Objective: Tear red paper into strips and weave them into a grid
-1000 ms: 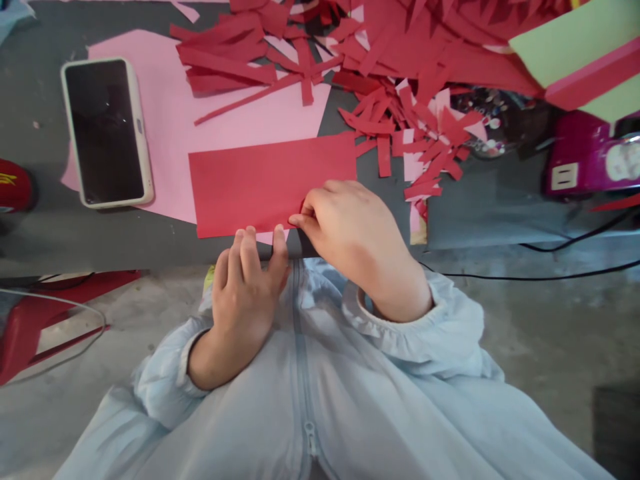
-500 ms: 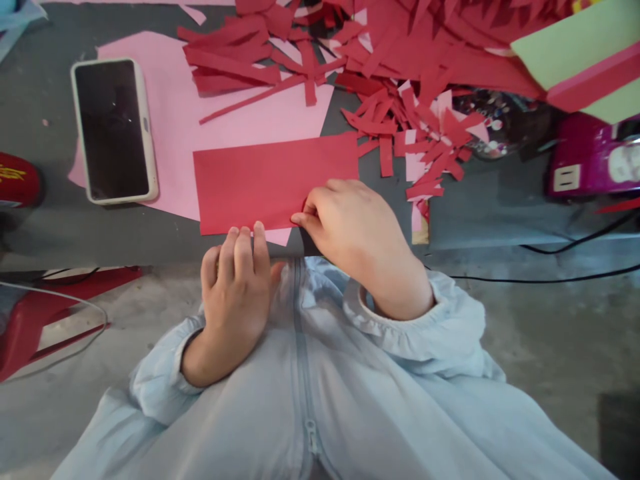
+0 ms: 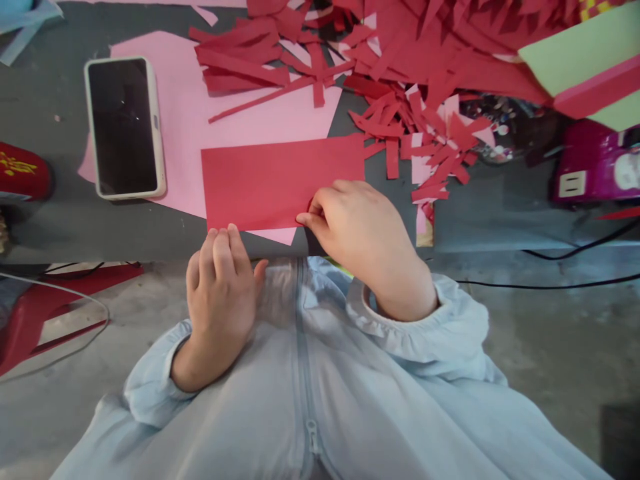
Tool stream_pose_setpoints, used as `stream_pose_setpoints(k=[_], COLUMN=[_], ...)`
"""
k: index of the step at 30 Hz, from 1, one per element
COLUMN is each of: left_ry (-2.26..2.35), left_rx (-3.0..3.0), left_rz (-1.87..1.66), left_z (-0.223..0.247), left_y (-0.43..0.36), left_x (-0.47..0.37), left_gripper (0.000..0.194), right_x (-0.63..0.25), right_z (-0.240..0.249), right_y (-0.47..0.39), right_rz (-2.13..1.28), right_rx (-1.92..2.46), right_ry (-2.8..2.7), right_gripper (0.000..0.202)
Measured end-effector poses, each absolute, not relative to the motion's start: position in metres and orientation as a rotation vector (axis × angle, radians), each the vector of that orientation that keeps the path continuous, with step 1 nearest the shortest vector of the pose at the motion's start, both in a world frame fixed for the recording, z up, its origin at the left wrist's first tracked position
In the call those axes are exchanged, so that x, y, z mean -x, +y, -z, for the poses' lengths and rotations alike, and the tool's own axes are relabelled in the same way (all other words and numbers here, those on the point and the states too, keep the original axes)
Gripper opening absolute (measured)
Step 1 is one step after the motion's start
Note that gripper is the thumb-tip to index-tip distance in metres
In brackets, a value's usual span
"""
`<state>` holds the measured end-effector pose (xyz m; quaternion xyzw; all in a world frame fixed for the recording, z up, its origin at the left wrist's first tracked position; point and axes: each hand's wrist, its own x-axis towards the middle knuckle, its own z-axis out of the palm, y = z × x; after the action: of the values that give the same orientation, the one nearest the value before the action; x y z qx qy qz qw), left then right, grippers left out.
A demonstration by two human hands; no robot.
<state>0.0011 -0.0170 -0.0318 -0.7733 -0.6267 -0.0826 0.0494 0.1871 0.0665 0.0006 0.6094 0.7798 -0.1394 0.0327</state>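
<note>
A red paper rectangle (image 3: 270,177) lies on the table in front of me, partly over a pink sheet (image 3: 177,100). My left hand (image 3: 220,300) has its fingers stretched out, the tips touching the paper's near edge towards its left corner, the thumb apart. With curled fingers, my right hand (image 3: 357,230) pinches the same near edge further right between thumb and forefinger. What lies under the right palm is hidden.
A phone (image 3: 124,127) rests on the pink sheet. Behind are heaped red paper strips (image 3: 240,57) and small red and pink scraps (image 3: 445,143). A red can (image 3: 23,172) stands at left, a purple device (image 3: 585,163) at right. Black cables (image 3: 550,287) hang past the table edge.
My left hand has slid left along the paper's near edge towards the corner. The right hand keeps its pinch in about the same spot. The whole view has shifted slightly.
</note>
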Motion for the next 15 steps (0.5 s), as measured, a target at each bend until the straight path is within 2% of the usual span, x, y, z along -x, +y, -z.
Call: stream_pose_setpoints(k=[15], left_ry=[-1.487], left_rx=[2.437], left_rz=[0.342], left_z=[0.041], left_y=[-0.007], left_x=[-0.04], left_gripper=[0.046], right_x=[-0.188], right_z=[-0.001], right_y=[0.067], right_rz=[0.452], right_rx=[-1.858], right_ry=[2.382], right_gripper=[0.023])
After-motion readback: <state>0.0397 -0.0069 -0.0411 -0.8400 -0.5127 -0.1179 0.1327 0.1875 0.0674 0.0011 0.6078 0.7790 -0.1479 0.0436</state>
